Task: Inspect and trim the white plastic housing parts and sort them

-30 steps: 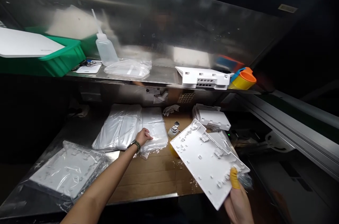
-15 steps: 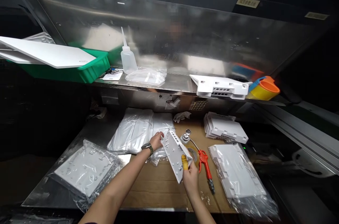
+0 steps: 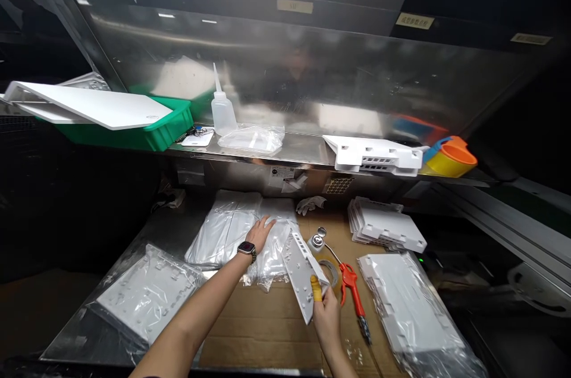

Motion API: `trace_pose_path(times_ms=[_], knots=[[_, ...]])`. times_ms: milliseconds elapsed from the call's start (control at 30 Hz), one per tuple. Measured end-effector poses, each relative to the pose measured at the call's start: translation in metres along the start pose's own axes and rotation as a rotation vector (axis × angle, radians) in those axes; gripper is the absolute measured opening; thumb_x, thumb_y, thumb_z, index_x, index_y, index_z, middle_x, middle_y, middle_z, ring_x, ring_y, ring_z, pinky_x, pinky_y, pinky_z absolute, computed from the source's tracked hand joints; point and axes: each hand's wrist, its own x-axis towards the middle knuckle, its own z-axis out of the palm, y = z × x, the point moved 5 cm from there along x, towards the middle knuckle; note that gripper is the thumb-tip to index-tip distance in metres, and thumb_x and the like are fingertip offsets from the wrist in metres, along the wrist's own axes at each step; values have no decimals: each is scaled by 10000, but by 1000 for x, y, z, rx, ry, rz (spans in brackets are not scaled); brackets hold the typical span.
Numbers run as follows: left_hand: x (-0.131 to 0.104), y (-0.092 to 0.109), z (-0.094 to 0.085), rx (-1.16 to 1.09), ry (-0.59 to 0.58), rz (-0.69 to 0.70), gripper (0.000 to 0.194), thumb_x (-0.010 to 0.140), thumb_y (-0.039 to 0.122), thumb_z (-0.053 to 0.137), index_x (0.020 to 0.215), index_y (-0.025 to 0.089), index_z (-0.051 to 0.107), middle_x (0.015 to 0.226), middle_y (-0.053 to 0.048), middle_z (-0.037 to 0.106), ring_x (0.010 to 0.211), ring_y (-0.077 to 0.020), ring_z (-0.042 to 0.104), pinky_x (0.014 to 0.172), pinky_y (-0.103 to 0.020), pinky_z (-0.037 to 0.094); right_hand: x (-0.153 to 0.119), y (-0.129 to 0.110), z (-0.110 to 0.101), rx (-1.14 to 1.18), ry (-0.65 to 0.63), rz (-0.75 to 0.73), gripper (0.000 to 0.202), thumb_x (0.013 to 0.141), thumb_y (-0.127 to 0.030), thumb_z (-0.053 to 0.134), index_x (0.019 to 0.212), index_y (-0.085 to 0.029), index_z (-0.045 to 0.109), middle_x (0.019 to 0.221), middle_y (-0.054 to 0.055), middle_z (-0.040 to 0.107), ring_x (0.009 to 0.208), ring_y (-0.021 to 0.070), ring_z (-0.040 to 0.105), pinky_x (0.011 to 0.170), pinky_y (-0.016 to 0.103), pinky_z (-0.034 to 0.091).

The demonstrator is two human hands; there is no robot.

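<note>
My right hand [image 3: 327,311], with a yellow cover on its thumb, grips the lower end of a white plastic panel [image 3: 298,274]. The panel is tilted on edge, and small studs and a row of slots show on it. My left hand [image 3: 260,234], a watch on its wrist, reaches over the clear plastic bags [image 3: 227,220] with its fingers stretched out. Its fingertips lie over the bags; whether they press on them I cannot tell. Just right of the panel are a small metal-topped bottle [image 3: 317,241], a roll of tape [image 3: 330,271] and a red air blow gun [image 3: 351,289].
Bagged white panels lie at the left [image 3: 147,294] and right [image 3: 410,306]. Stacked bare panels [image 3: 388,223] sit at the back right. Overhead, a metal shelf [image 3: 307,152] bears a green bin [image 3: 178,122], a squeeze bottle [image 3: 223,113], another white part [image 3: 379,155] and tape rolls [image 3: 452,158].
My left hand has let go of the panel's upper edge and moved up and left onto the plastic bags. My right hand still holds the panel. The camera view has tilted slightly upward.
</note>
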Motion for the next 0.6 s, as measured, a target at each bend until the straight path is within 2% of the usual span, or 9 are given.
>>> trace_pose_path(times_ms=[167, 300, 367, 433, 500, 600], knots=[[2, 13, 0, -68, -153, 114, 556, 936, 263, 654, 1457, 266, 460, 1517, -130, 460, 1184, -283, 608, 948, -495, 570, -17, 14, -24, 3, 141, 46, 776, 763, -802, 588, 1040, -91, 723, 945, 202, 781, 863, 318, 737, 734, 361, 586], [6, 35, 7, -152, -227, 160, 523, 919, 288, 683, 1407, 220, 510, 1434, -130, 540, 1130, -265, 638, 886, -450, 598, -28, 20, -25, -18, 113, -38, 732, 771, -788, 596, 1032, -121, 745, 963, 202, 778, 982, 353, 727, 842, 390, 580], [7, 45, 7, -169, -191, 153, 467, 923, 305, 680, 1360, 203, 550, 1399, -124, 568, 1097, -252, 648, 860, -433, 603, -32, 22, -20, -27, 94, -64, 738, 788, -790, 574, 1071, -128, 738, 997, 202, 776, 1043, 362, 713, 895, 403, 567], [7, 50, 2, -160, -101, 121, 417, 939, 321, 655, 1331, 204, 573, 1395, -120, 572, 1112, -251, 640, 899, -453, 586, -34, 26, -19, -26, 119, -36, 779, 796, -811, 538, 1120, -126, 717, 1048, 200, 773, 1045, 360, 713, 896, 400, 565], [5, 49, -4, -132, -4, 92, 357, 954, 328, 631, 1289, 207, 603, 1381, -113, 584, 1168, -261, 614, 978, -496, 543, -34, 33, -21, -35, 141, 46, 831, 764, -850, 531, 1127, -121, 701, 1044, 194, 778, 982, 352, 729, 823, 375, 579], [0, 43, -5, -88, 70, 78, 255, 955, 321, 630, 1172, 190, 658, 1297, -96, 635, 1190, -260, 602, 1019, -514, 510, -30, 41, -25, -73, 98, 167, 875, 652, -918, 564, 1018, -135, 698, 867, 161, 790, 839, 337, 744, 683, 334, 578]])
